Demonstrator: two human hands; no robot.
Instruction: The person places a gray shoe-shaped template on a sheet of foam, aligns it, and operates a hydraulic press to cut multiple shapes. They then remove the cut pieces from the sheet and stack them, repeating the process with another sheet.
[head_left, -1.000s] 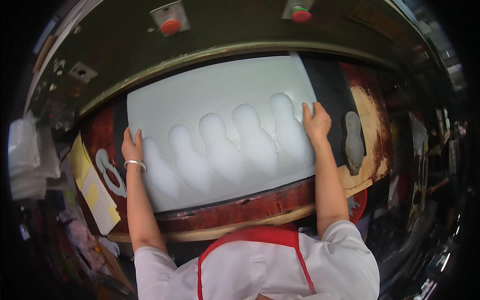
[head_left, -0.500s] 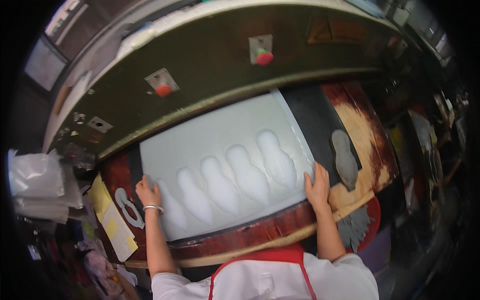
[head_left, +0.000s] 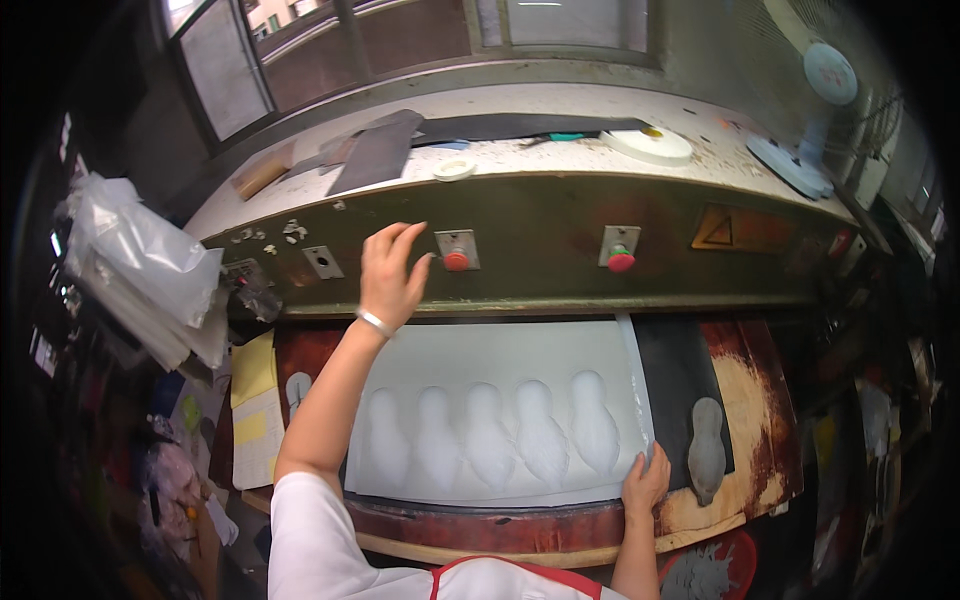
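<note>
My left hand [head_left: 393, 275] is raised beside a red push button [head_left: 456, 260] on the dark green machine front. Its fingers are spread and it holds nothing; whether it touches the button cannot be told. My right hand [head_left: 646, 480] rests at the near right corner of a pale grey sheet [head_left: 500, 350], thumb and fingers apart. Across the sheet runs a row of several white sole-shaped areas [head_left: 490, 437]. Right of that hand lies a grey sole-shaped piece [head_left: 706, 450]. Another grey shape [head_left: 297, 388] is partly hidden behind my left forearm.
A second push button [head_left: 621, 260] sits further right. On the white ledge lie dark strips [head_left: 378, 150], a white roll [head_left: 648, 146] and a fan [head_left: 815, 120]. Plastic bags [head_left: 150, 250] hang at left above yellow papers [head_left: 255, 400]. A red basin [head_left: 735, 565] holds grey scraps.
My left hand has let go of the sheet's left edge and risen to the machine front near the red button. My right hand stays at the sheet's right edge. The view has tilted up.
</note>
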